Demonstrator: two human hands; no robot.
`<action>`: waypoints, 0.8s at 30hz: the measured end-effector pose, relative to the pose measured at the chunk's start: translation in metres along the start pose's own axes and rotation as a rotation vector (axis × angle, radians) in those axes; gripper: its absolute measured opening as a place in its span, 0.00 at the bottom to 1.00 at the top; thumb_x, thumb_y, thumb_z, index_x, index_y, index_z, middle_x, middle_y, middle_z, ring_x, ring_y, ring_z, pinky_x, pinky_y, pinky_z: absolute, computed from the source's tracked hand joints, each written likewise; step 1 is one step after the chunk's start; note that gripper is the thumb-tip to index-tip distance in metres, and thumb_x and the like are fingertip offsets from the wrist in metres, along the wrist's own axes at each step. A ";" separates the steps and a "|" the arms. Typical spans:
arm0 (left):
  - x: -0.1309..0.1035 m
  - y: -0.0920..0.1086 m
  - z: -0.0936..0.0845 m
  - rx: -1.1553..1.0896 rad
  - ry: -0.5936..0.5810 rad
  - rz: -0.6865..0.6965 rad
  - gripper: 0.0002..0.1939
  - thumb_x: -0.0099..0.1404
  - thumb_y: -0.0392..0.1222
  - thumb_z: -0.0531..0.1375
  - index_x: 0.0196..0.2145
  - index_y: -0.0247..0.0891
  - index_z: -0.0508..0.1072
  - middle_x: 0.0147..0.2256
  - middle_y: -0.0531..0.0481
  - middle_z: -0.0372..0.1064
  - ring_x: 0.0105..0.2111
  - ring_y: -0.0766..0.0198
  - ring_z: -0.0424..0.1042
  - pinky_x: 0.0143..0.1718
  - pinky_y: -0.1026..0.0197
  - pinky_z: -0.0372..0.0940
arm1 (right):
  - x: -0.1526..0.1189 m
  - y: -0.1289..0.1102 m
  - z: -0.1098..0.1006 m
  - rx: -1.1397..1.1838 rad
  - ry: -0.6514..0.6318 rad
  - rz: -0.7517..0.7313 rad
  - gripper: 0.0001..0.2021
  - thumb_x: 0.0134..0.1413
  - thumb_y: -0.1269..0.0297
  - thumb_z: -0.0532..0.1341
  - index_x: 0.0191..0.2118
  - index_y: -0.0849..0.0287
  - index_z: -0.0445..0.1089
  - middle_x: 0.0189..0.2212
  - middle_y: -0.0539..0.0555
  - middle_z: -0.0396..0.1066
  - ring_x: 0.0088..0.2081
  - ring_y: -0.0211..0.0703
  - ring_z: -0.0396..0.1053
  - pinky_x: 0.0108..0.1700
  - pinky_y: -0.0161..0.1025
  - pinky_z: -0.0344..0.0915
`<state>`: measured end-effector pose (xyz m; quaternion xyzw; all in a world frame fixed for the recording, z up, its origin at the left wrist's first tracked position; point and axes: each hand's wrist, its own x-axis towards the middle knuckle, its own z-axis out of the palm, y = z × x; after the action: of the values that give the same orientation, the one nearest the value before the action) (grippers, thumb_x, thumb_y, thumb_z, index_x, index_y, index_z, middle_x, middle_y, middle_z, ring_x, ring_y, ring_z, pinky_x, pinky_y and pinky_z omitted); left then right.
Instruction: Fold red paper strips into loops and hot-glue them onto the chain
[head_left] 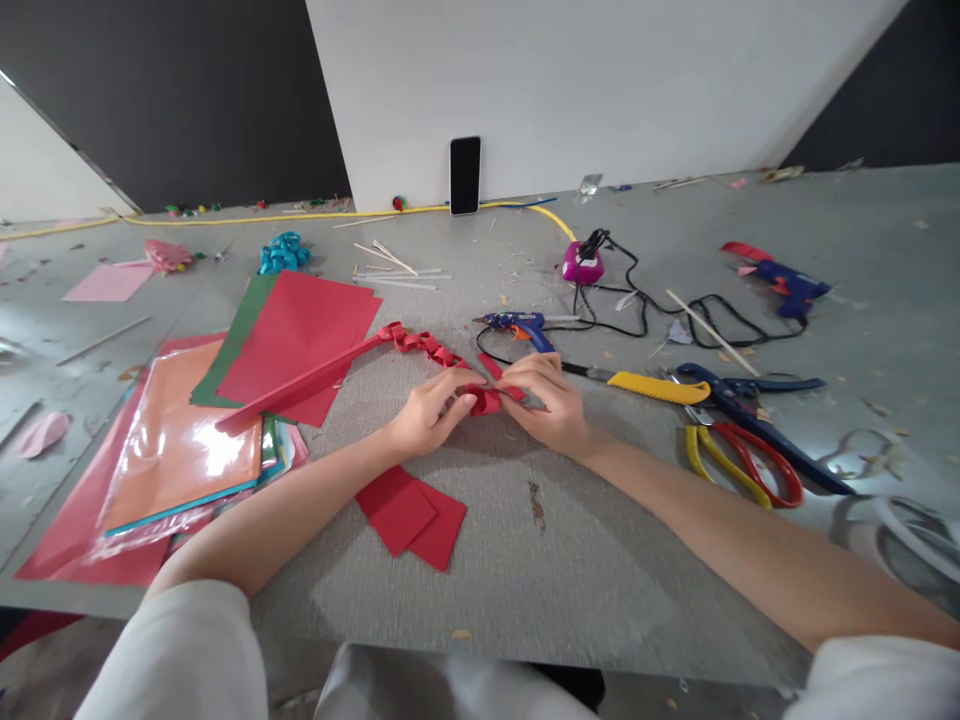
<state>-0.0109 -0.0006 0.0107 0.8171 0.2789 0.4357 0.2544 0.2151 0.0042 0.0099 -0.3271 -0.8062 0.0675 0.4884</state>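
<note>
Just below the nearer blue glue gun [517, 322], left hand [429, 412] and right hand [549, 405] pinch a red paper chain [437, 351], fingertips nearly together.

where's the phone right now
In the head view, the phone stands at the back near the middle, against the white panel, by the yellow cable.

The left grip [433, 412] and the right grip [549, 402] were holding one end of a red paper chain [433, 350] over the grey surface [600, 560]. Two red papers [399, 508] lay near the left forearm [296, 508], and a blue glue gun [525, 322] lay beyond the right grip.
</note>
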 end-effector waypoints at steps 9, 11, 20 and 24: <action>0.004 -0.002 0.004 0.017 0.046 0.064 0.08 0.71 0.37 0.59 0.46 0.37 0.76 0.44 0.39 0.76 0.41 0.63 0.77 0.39 0.62 0.73 | 0.002 0.000 0.001 0.029 -0.034 -0.045 0.01 0.64 0.64 0.64 0.40 0.51 0.74 0.33 0.51 0.78 0.36 0.45 0.75 0.43 0.49 0.65; 0.003 -0.003 0.004 0.018 0.042 0.081 0.08 0.71 0.36 0.59 0.46 0.37 0.76 0.43 0.40 0.76 0.42 0.62 0.78 0.42 0.61 0.74 | 0.003 0.000 0.001 0.038 -0.031 -0.089 0.02 0.64 0.66 0.64 0.41 0.51 0.74 0.34 0.51 0.78 0.36 0.45 0.75 0.43 0.48 0.65; 0.005 -0.005 0.004 0.042 0.095 0.186 0.05 0.72 0.34 0.61 0.44 0.35 0.76 0.39 0.42 0.77 0.40 0.65 0.78 0.42 0.64 0.73 | 0.002 0.001 0.001 0.046 -0.024 -0.109 0.03 0.65 0.66 0.65 0.43 0.52 0.73 0.35 0.52 0.78 0.37 0.45 0.75 0.43 0.49 0.65; 0.006 -0.004 0.005 0.053 0.100 0.202 0.05 0.72 0.34 0.61 0.44 0.35 0.76 0.39 0.42 0.77 0.40 0.65 0.78 0.41 0.65 0.74 | 0.004 0.000 0.001 0.061 -0.010 -0.145 0.03 0.64 0.68 0.65 0.42 0.52 0.74 0.34 0.51 0.78 0.35 0.45 0.75 0.42 0.49 0.65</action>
<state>-0.0054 0.0057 0.0088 0.8247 0.2191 0.4918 0.1732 0.2131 0.0071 0.0123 -0.2523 -0.8278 0.0583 0.4977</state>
